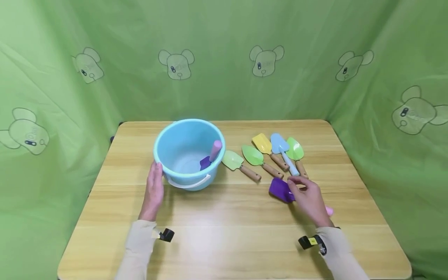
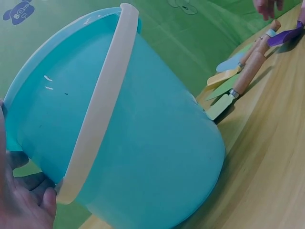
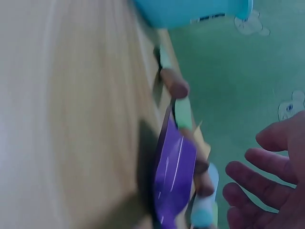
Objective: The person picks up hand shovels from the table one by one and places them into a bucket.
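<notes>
My left hand (image 1: 154, 187) rests against the near left side of a light blue bucket (image 1: 190, 179), its fingers near the rim. In the left wrist view, the thumb lies by the end of the bucket's white handle (image 2: 101, 102). Inside the bucket leans a purple-bladed toy shovel with a pink handle (image 1: 216, 149). Over a second purple shovel (image 1: 280, 189) hovers my right hand (image 1: 308, 196), fingers loosely bent and holding nothing. That shovel lies on the table, its pink grip partly hidden under the hand. In the right wrist view its purple blade (image 3: 175, 169) is apart from the fingers.
Right of the bucket lie several toy shovels: a pale green one (image 1: 232, 160), a green one (image 1: 252, 155), a yellow one (image 1: 262, 143), a blue one (image 1: 279, 143) and another green one (image 1: 295, 148). Green curtains (image 1: 220, 93) surround the wooden table (image 1: 217, 241).
</notes>
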Tool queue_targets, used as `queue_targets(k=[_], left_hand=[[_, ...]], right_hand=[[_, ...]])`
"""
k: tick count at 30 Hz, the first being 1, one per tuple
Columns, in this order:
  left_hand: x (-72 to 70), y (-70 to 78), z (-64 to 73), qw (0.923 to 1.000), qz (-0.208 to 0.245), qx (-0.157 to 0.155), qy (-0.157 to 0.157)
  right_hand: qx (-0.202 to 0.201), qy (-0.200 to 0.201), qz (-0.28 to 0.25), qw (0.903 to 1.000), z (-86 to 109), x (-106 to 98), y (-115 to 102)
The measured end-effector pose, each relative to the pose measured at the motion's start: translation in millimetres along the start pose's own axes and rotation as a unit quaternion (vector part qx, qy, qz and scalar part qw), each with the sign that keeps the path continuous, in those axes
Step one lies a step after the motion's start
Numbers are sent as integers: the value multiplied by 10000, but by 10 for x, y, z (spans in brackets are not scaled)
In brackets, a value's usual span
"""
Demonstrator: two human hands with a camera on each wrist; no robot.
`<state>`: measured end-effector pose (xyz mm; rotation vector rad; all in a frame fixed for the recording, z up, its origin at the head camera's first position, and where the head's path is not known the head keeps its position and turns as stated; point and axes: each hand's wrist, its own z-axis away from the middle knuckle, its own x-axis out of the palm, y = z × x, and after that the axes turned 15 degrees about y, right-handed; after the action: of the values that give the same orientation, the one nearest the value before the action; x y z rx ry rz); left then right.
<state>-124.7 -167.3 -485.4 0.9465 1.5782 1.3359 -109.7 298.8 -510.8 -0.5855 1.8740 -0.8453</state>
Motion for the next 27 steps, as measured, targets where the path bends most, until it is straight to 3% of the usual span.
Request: queue_targets(k=[5, 11, 17, 27], left_hand=[[-13, 2, -13, 10000, 9, 19, 29], [-20, 14, -18, 10000, 39, 72, 16], [-6, 23, -13, 9998, 130, 128, 22], [-4, -7, -21, 9999, 121, 63, 24]], right_hand=[[136, -82, 213, 9996, 86, -189, 164], [70, -114, 914, 9957, 125, -430, 306], [209, -561, 1099, 9921, 150, -577, 484], [-62, -1059, 1522, 9826, 200, -686, 700]])
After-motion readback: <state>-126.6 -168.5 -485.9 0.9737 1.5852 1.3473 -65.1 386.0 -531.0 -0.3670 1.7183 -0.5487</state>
